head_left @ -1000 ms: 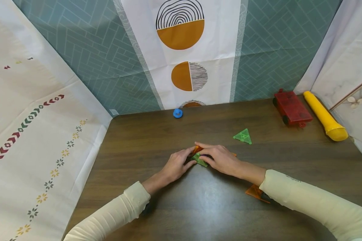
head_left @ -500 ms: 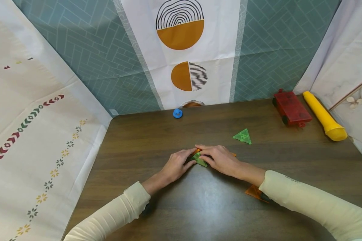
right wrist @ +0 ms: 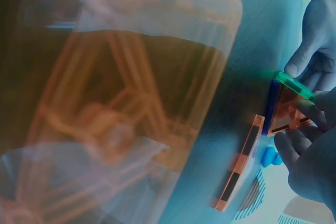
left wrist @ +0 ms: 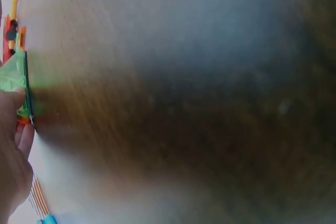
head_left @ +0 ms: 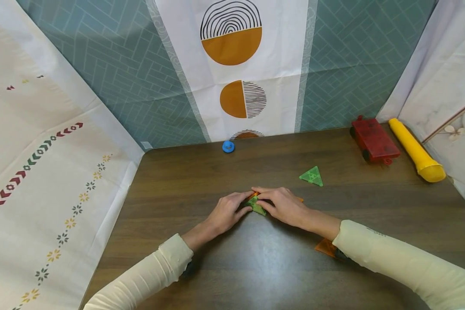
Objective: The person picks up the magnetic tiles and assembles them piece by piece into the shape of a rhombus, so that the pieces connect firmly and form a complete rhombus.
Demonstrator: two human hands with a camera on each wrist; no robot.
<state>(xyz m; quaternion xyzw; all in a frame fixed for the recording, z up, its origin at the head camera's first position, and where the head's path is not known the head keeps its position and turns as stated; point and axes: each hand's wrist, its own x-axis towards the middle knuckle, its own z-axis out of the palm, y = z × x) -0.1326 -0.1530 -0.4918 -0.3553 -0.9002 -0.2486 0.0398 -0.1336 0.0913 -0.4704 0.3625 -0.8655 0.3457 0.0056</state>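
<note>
A small cluster of translucent magnetic tiles stands at mid-table between the two hands. A green triangular tile (head_left: pixel 257 206) faces the person, with an orange tile (right wrist: pixel 286 109) and a dark blue tile (right wrist: pixel 271 103) joined to it in the right wrist view. The left hand (head_left: pixel 226 214) holds the cluster's left side, its thumb low on the green tile and its fingers behind. From the right, the right hand (head_left: pixel 284 206) pinches the cluster, thumb on the green face and index finger over the far orange edge. The palms hide parts of the tiles.
Another orange tile (right wrist: pixel 241 163) lies behind the right hand. One more orange tile (head_left: pixel 325 247) sits under the right forearm. Farther back are a green triangle tile (head_left: pixel 312 176), a blue round piece (head_left: pixel 228 147), a red wheeled cart (head_left: pixel 376 138) and a yellow toy microphone (head_left: pixel 416 150).
The right index finger has come down slightly toward the person, and the orange tile behind the green one has leaned in, showing less of its face. Both arms stay in place.
</note>
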